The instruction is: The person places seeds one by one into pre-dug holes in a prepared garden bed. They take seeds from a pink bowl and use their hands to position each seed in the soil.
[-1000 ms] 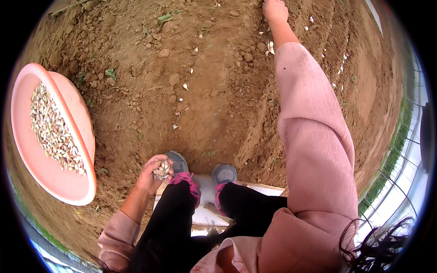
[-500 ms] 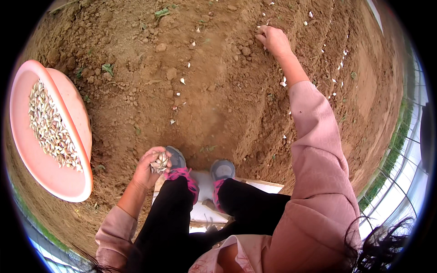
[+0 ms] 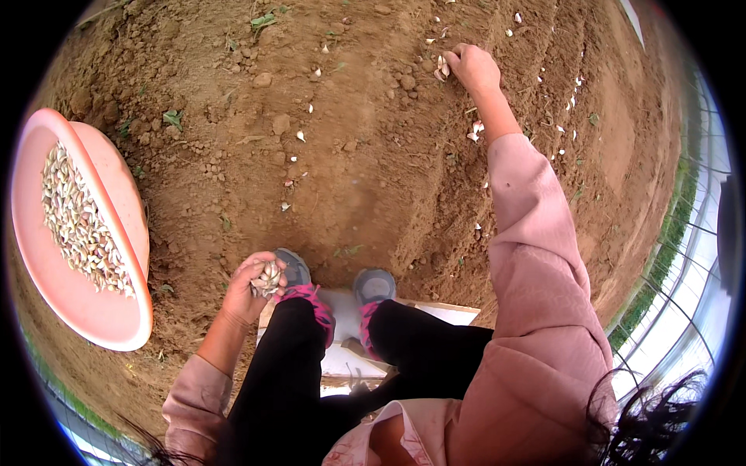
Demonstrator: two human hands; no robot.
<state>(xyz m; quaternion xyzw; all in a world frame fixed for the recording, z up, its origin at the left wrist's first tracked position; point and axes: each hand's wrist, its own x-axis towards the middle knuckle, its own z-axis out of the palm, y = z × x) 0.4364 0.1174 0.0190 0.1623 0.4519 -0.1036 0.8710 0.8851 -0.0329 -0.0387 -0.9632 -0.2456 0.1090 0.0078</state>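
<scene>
My left hand (image 3: 250, 286) is cupped around several pale garlic cloves (image 3: 267, 280), just beside my left shoe. Out over the soil at the upper right, my right hand (image 3: 475, 70) is closed, its thumb and fingertips pinched at a few garlic cloves (image 3: 442, 68). The tips of those fingers are partly hidden. Single cloves (image 3: 301, 136) lie in a line down the middle of the soil. Close to my right wrist sits a small cluster of cloves (image 3: 475, 131). A pink basin (image 3: 138, 202) at the left, tilted in view, holds a heap of cloves (image 3: 81, 225).
Brown, cloddy soil (image 3: 365, 155) spreads ahead, with further rows of cloves (image 3: 571, 102) at the right. My grey shoes (image 3: 375, 286) rest by a pale board (image 3: 443, 313). Green plants (image 3: 657, 276) and plastic sheeting (image 3: 695, 272) line the right edge.
My right hand has drawn back slightly toward me, and cloves now show at its fingertips. The view has shifted a little. My left hand still holds its cloves.
</scene>
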